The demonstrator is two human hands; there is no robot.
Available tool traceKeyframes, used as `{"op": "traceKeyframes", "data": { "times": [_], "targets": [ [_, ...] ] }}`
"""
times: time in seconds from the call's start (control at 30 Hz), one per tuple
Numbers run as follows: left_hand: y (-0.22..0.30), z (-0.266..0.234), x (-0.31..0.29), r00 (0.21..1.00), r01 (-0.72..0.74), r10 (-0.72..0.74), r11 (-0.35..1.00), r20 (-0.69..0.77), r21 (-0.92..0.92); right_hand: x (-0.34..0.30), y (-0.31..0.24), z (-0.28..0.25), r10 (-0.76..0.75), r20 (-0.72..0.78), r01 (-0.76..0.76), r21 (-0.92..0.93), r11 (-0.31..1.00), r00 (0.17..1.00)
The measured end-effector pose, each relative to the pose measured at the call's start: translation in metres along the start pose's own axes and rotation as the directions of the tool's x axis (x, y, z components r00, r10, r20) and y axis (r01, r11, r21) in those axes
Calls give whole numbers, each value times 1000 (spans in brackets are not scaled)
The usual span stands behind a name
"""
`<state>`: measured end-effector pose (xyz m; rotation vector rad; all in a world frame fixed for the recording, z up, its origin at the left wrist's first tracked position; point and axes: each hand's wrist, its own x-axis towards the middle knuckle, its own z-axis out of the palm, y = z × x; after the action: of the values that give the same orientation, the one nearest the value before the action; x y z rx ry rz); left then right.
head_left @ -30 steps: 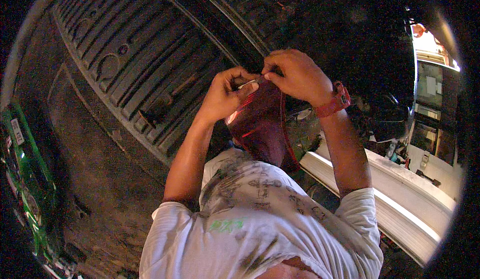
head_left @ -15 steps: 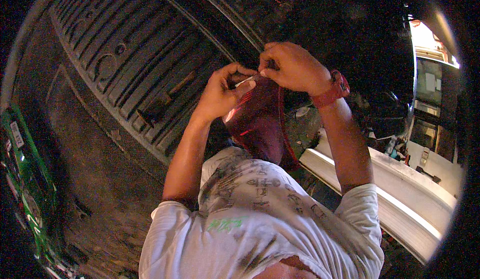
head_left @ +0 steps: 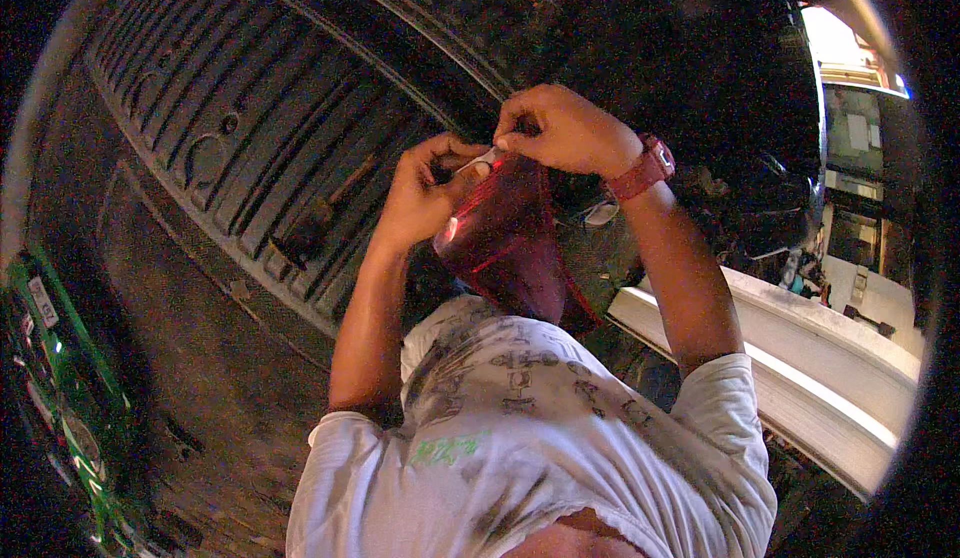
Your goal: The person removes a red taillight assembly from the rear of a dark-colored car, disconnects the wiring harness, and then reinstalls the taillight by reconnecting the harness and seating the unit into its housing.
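Note:
A small pale strip [head_left: 481, 161] is pinched between the thumb and fingers of my left hand [head_left: 425, 190]. At the strip's far end, my right hand [head_left: 572, 135], with a red watch on its wrist, has thumb and forefinger pressed together on it. Much of the strip is hidden by the fingers, so its exact kind does not show. Just below both hands stands a glossy dark red tail light [head_left: 510, 233], its lens catching a bright reflection on the left side. Whether the fingers touch the lens cannot be made out.
To the left stretches a ribbed dark vehicle panel [head_left: 240, 148], with a hammer-like tool [head_left: 310, 223] lying on it. A green vehicle part [head_left: 65, 358] stands at the far left. Long white panels [head_left: 790, 348] lie at the right. The background is very dark.
Both hands have shifted slightly left in the picture, along with the surroundings. More of the pale strip now shows between the two hands. The pinching grips look the same.

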<state>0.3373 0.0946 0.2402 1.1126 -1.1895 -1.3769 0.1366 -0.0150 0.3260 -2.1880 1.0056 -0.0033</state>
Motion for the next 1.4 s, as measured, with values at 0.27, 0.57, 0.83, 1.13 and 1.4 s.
{"op": "traceKeyframes", "data": {
  "times": [0.27, 0.57, 0.83, 1.13, 1.4],
  "targets": [
    [-7, -3, -15, 999, 18, -21, 997, -40, -78, -6, -3, 14, -74, -31, 75, 55, 996, 997],
    [-23, -1, -28, 997, 44, -43, 999, -68, 11, -43, 5, 57, 2, -177, 62, 355, 933, 984],
    [-42, 2, -53, 987, 31, -24, 999, -158, 40, -45, -10, 124, 219, -341, 65, 655, 753, 914],
    [-49, -5, -73, 979, 51, -55, 998, -197, -26, -36, -22, 155, 268, -442, 81, 627, 775, 856],
    [-51, -17, -81, 979, 23, -18, 999, -202, 23, -31, -34, 162, 233, -486, 126, 598, 792, 842]
  ]
}}
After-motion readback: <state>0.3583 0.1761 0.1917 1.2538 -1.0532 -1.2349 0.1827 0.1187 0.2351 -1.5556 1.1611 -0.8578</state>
